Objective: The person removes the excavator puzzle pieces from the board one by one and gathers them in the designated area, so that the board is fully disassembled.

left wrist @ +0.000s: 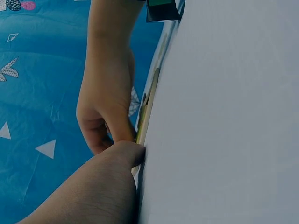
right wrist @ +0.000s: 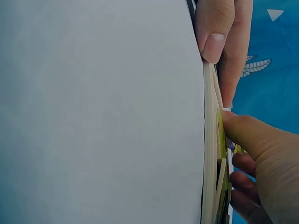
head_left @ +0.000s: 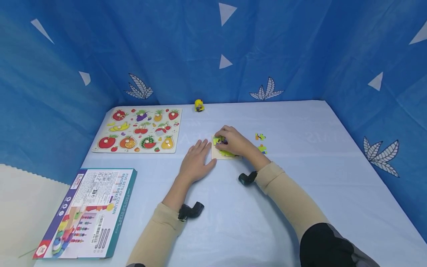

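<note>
A small wooden jigsaw board [head_left: 216,154] lies on the table with yellow-green pieces partly covering it. My left hand [head_left: 196,161] rests at its left edge, fingers straight; in the right wrist view the left thumb [right wrist: 214,46] touches the board's edge. Over the board, my right hand [head_left: 233,141] has its fingers curled and pinches a yellow-green puzzle piece [head_left: 218,140] near the upper left corner. The right wrist view shows several pieces [right wrist: 221,179] tilted or overlapping on the board. My right palm and fingers hide much of the picture.
Loose puzzle pieces [head_left: 260,137] lie right of the board. A fruit peg puzzle [head_left: 136,139] is at the back left, with a boxed bead toy [head_left: 88,207] in front of it. One small yellow figurine [head_left: 199,105] stands at the back edge, before the blue curtain.
</note>
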### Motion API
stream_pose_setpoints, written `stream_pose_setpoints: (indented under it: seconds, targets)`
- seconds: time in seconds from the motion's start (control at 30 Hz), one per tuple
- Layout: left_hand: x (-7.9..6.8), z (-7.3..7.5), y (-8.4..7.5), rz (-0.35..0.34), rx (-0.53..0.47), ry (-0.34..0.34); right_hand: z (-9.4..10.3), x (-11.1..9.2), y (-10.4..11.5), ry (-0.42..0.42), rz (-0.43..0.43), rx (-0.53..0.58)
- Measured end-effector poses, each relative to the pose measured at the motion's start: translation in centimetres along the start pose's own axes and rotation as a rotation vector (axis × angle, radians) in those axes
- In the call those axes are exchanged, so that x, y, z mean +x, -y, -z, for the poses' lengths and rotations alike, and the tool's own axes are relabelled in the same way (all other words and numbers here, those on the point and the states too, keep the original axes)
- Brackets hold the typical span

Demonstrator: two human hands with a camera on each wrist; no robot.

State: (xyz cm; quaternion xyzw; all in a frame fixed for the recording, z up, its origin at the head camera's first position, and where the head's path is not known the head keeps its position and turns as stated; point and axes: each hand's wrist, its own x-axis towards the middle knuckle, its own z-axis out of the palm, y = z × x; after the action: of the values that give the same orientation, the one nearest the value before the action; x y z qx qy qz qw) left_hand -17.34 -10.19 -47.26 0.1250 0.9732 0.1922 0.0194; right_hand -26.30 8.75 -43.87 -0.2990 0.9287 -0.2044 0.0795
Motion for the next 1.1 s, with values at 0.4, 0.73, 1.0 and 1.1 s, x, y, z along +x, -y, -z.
stream_pose_setpoints:
  seconds: [0.4,0.73,1.0,1.1]
  targets:
    - [-0.1,0.0,0.0,-0.006,-0.008,-0.015,0.0,-0.2,0.4,-0.013,-0.025,0.065]
    - [-0.1,-0.1,0.0,0.01,0.002,-0.005,0.3,-0.2,0.2,0.014,-0.053,0.035]
    - [-0.1,-0.1,-0.1,0.013,0.008,-0.004,2.0,-0.6,-0.2,0.034,-0.046,-0.029]
    - [-0.1,-0.2,-0.2,0.018,0.01,-0.005,2.8,-0.9,-1.1,0.006,-0.065,-0.017]
